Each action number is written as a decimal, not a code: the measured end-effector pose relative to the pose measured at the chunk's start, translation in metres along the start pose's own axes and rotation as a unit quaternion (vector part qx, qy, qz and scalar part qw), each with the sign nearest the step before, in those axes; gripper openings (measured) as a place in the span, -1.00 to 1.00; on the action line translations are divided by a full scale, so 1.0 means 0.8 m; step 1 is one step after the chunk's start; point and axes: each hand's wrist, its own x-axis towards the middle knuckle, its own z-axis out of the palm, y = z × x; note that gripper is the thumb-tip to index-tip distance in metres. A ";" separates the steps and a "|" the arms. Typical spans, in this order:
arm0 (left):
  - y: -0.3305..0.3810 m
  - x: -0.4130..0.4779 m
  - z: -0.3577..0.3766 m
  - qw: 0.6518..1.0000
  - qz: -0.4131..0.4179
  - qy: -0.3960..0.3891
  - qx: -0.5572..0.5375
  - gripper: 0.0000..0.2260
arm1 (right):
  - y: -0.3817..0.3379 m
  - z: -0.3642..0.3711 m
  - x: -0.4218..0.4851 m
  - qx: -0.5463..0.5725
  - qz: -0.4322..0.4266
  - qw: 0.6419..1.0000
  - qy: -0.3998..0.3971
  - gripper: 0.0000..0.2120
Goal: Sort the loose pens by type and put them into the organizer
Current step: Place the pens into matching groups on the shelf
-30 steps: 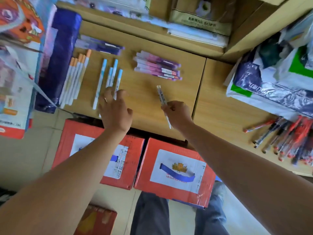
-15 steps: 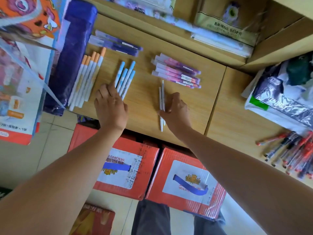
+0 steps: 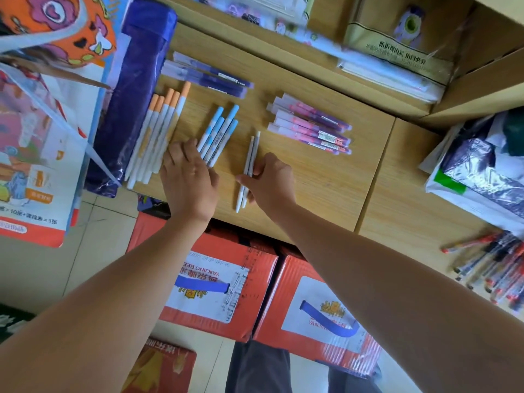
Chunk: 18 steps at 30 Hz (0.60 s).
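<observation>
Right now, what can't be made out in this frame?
Head view:
Blue-capped pens: lower ends hidden under the left hand.
Red and black pens: blurred, cut off by the right edge.
White pens: whether the right hand grips or only presses them; its back hides the grip.
Pink pens: label print too small.

Five white pens with orange caps (image 3: pixel 158 131) lie side by side at far left, caps pointing away. Just right of them are four bunched white pens with light-blue caps (image 3: pixel 218 131), their near ends under the left hand (image 3: pixel 190 180). The right hand (image 3: pixel 272 182) pinches two slim all-white pens (image 3: pixel 251 160), parallel and touching. Dark purple pens (image 3: pixel 209 76) and pink wrapped pens (image 3: pixel 309 126) lie stacked beyond. Red and black pens (image 3: pixel 493 265) lie jumbled far right.
</observation>
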 end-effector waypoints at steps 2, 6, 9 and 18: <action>-0.002 0.000 -0.001 1.000 0.004 -0.001 0.001 -0.54 | 0.002 0.001 0.001 0.006 0.008 1.000 0.001 -0.66; -0.001 -0.005 -0.004 1.000 0.021 0.013 0.013 -0.50 | 0.007 -0.010 -0.005 -0.009 -0.010 1.000 -0.012 -0.68; 0.009 -0.010 -0.010 0.998 0.055 0.029 0.014 -0.50 | 0.012 -0.023 -0.009 -0.015 -0.027 0.999 -0.033 -0.76; 0.108 -0.043 -0.019 0.957 0.289 0.002 -0.033 -0.77 | 0.096 -0.131 -0.047 0.038 -0.085 0.996 0.012 -0.93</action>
